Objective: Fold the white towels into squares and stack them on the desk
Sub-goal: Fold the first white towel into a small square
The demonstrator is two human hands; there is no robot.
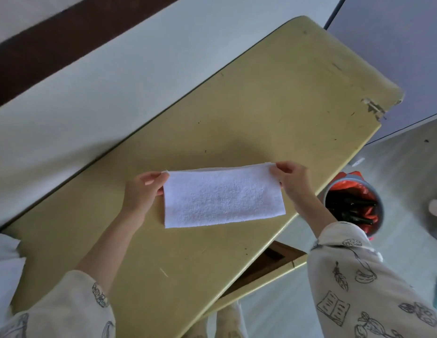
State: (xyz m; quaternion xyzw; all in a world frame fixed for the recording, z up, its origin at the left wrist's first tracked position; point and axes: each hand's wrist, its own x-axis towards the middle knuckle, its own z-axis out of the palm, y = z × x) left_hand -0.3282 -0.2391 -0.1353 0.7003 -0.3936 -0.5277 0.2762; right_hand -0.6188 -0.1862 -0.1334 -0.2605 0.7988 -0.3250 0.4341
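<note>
While both hands pinch its upper corners, left hand (141, 191) and right hand (291, 179), a white towel (222, 197) folded to a long strip hangs above the yellow desk (261, 106), apparently awaiting the end-to-end fold that makes a square.

The person wears a loose, cream-coloured garment with wide sleeves pushed up so the forearms are bare. The left sleeve (66, 311), in the lower left of the frame, carries dark line-drawn doodles. The right sleeve (363, 289), in the lower right, shows the print more plainly: an open book, a feather, bananas and leafy shapes, all in thin black outline.
</note>
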